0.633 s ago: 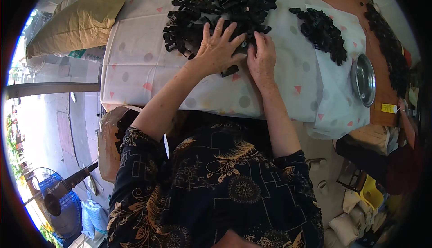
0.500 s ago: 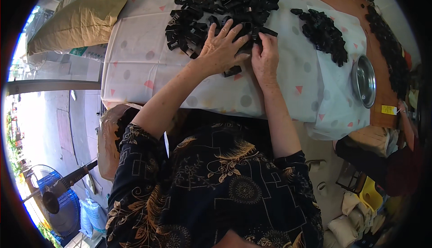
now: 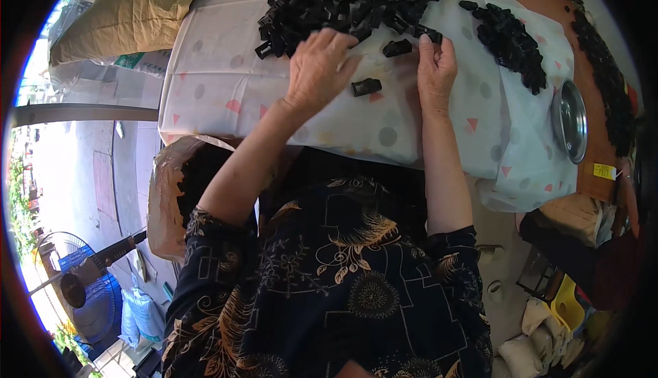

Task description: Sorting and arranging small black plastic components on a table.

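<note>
Right hand: pinched narrow, thumb and fingers on a black piece just off the main pile's near right side.
Left hand: blurred over the pile's near side, thumb apart from the fingers; whether it gripped anything could not be told.
Main pile: heaped toward the far edge of the cloth-covered desk.
Loose pieces: one lay between the hands, another closer to the near edge.
Smaller pile: toward the desk's right edge, beyond a steel bowl.
Good handling: a light fingertip pinch probably suited such small parts; lifting each clear looked safer than dragging it through tangled neighbours, with the left fingers kept low to stop slides.
</note>
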Motion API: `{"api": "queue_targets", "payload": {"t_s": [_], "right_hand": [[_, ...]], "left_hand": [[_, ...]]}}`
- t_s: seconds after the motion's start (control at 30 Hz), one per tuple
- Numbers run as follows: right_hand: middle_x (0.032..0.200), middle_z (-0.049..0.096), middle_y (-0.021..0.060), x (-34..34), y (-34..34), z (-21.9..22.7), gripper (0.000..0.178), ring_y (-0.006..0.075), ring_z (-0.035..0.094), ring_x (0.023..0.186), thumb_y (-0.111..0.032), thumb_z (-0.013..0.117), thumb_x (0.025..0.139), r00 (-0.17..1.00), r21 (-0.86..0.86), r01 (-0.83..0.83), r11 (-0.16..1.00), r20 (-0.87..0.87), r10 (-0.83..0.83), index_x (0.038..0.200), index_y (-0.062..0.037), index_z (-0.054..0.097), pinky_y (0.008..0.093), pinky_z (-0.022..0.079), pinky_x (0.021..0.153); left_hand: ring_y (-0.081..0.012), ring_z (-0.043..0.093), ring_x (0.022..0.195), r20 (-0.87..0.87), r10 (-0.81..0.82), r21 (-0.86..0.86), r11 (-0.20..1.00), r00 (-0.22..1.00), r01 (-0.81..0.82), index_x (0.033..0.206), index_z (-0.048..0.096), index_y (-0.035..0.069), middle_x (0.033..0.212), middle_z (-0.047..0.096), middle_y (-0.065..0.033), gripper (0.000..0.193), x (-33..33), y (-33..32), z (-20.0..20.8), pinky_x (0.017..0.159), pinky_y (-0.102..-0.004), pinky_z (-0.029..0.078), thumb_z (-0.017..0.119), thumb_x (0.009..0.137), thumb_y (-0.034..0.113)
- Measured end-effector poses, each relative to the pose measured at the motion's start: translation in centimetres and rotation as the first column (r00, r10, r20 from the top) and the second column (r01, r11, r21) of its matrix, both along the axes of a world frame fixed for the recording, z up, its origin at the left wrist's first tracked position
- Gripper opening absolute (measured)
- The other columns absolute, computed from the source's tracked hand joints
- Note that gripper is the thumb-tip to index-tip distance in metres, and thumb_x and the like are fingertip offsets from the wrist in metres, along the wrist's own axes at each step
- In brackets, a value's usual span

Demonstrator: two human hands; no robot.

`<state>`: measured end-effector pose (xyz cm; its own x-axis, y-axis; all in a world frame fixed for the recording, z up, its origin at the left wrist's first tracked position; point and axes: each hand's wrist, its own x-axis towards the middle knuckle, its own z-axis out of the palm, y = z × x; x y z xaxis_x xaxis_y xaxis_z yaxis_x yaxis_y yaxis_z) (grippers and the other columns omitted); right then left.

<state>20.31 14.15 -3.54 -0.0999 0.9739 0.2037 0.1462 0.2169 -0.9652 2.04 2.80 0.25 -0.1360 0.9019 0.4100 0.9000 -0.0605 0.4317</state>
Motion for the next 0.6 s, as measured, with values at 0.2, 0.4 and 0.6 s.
{"api": "queue_targets", "payload": {"t_s": [0.2, 0.4, 0.6], "right_hand": [[0.095, 0.066, 0.0008, 2.1, -2.8, 0.6, 0.020, 0.0079, 0.061, 0.086, -0.016, 0.064, 0.097, 0.965, -0.005, -0.155, 0.988, -0.214, 0.150, 0.111, -0.0013, 0.062, 0.0212, 0.046, 0.077], [0.094, 0.062, -0.0044, 5.4, -5.3, 0.9, 0.019, 0.0032, 0.050, 0.081, -0.012, 0.065, 0.097, 0.936, -0.015, -0.337, 0.941, -0.117, 0.333, 0.112, -0.0020, 0.062, 0.0193, 0.043, 0.075], [0.090, 0.059, 0.0011, 6.4, -6.5, 3.4, 0.017, 0.0120, 0.057, 0.079, -0.004, 0.073, 0.085, 0.906, 0.294, -0.312, 0.903, 0.378, 0.189, 0.099, -0.0031, 0.064, 0.0259, 0.048, 0.070]], "left_hand": [[-0.0277, 0.060, 0.099, 0.047, -0.088, -0.066, 0.994, 0.995, 0.091, 0.109, 0.060, 0.011, 0.098, 0.058, -0.0063, 0.034, 3.9, -3.5, -1.7, 0.077, -0.0416, 0.051, 0.075, 0.083, 0.027], [-0.0284, 0.060, 0.100, 0.099, -0.066, -0.063, 0.995, 0.993, 0.072, 0.109, 0.057, 0.010, 0.099, 0.059, -0.0068, 0.030, 4.7, -2.9, -2.1, 0.077, -0.0426, 0.050, 0.071, 0.084, 0.019], [-0.0306, 0.062, 0.097, 0.163, -0.069, -0.095, 0.992, 0.984, 0.085, 0.105, 0.051, 0.010, 0.097, 0.061, -0.0071, 0.030, 4.8, -1.5, -1.7, 0.076, -0.0436, 0.049, 0.069, 0.082, 0.012]]}}
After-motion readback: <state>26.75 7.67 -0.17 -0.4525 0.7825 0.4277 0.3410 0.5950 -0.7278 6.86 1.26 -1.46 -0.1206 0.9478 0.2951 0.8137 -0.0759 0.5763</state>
